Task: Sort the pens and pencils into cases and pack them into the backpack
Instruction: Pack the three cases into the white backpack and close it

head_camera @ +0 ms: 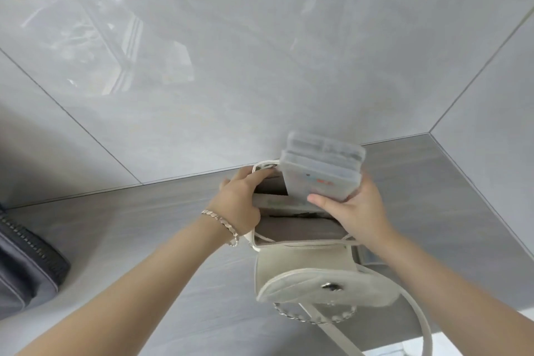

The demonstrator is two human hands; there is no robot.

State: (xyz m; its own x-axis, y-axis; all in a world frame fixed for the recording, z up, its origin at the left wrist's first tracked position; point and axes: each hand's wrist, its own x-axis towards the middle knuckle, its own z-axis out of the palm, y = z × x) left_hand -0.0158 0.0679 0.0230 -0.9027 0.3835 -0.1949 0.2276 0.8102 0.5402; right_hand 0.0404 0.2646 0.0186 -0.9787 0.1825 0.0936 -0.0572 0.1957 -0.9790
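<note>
A small cream backpack [303, 263] stands on a grey ledge with its flap hanging open toward me. My left hand [241, 199] grips the far left rim of its mouth and holds it open. My right hand [357, 211] holds two stacked translucent plastic cases [320, 172], tilted, with their lower end dipping into the bag's opening. Pens and pencils show faintly through the case walls. The lower part of the cases is hidden inside the bag.
A dark grey zipped bag [26, 263] lies at the left edge of the ledge. A glossy grey tiled wall [260, 66] rises right behind the backpack. The backpack's strap [416, 318] trails down to the lower right.
</note>
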